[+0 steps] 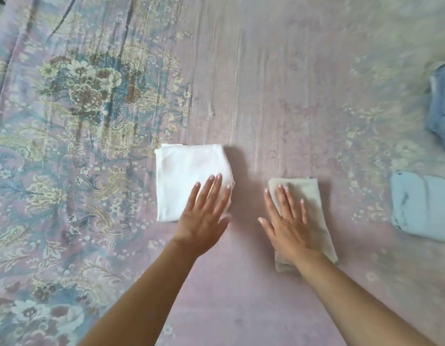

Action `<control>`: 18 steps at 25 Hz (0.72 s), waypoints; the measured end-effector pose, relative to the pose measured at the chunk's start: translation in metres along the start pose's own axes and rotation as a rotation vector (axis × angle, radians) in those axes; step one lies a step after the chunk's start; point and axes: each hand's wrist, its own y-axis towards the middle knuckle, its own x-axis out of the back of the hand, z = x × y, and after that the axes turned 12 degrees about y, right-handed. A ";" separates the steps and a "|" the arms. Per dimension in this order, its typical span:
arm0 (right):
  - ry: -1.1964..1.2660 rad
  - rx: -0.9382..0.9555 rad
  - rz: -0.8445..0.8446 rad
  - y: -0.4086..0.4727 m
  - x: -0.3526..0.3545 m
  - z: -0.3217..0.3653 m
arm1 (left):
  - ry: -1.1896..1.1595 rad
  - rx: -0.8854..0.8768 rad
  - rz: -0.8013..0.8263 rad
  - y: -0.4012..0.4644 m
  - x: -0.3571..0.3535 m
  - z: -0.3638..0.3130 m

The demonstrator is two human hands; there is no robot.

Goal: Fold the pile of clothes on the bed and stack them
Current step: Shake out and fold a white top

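Observation:
A folded white garment (184, 176) lies on the pink floral bedsheet (266, 96) near the middle. My left hand (204, 213) rests flat on its lower right corner, fingers straight. To the right lies a narrow folded beige garment (313, 203). My right hand (289, 223) presses flat on it, fingers spread. Neither hand grips anything.
A folded light blue garment (423, 208) lies at the right edge. Above it sits a folded blue-grey garment (441, 106), partly cut off by the frame. Bare sheet stretches across the top and bottom of the view.

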 end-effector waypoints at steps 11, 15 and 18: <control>1.082 -0.771 -0.077 -0.018 0.009 -0.096 | -1.261 1.034 0.387 0.065 0.009 -0.166; 1.265 -0.777 0.076 -0.022 0.027 -0.093 | -1.536 0.922 0.625 0.068 0.026 -0.151; 1.378 -0.563 0.037 -0.027 0.054 -0.067 | -1.574 0.767 0.496 0.054 0.052 -0.128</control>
